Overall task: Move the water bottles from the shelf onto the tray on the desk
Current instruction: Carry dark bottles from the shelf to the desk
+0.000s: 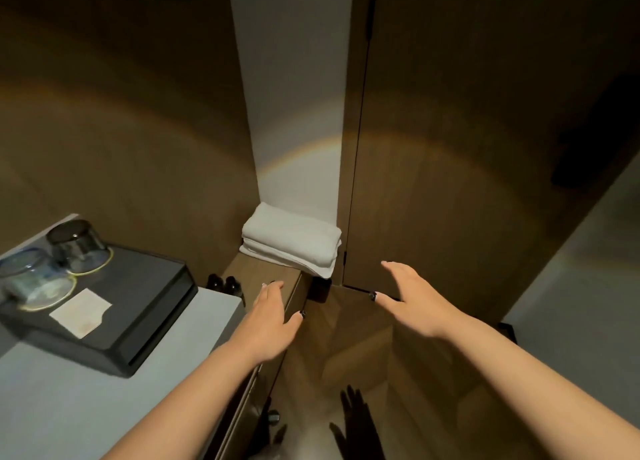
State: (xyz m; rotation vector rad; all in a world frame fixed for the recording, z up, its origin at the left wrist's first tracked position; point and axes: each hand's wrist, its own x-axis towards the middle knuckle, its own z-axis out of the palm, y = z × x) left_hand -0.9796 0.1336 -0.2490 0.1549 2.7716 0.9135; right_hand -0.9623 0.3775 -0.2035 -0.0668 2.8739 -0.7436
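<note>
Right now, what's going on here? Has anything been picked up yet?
Nothing is held. The person's left hand and right hand are both open and empty, reaching toward the wooden ledge beside the desk. Two dark bottle caps peek up behind the desk edge. The black tray carries two upturned glasses and a card, no bottles yet. Folded white towels sit on the ledge.

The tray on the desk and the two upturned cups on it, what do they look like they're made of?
The tray looks like black plastic or lacquered wood with a smooth satin finish: it shows soft reflections and crisp moulded edges, so I can't say which. The two cups look like clear glass, one smoky and one bluish: you can see through them, and their rims catch bright highlights.
</note>
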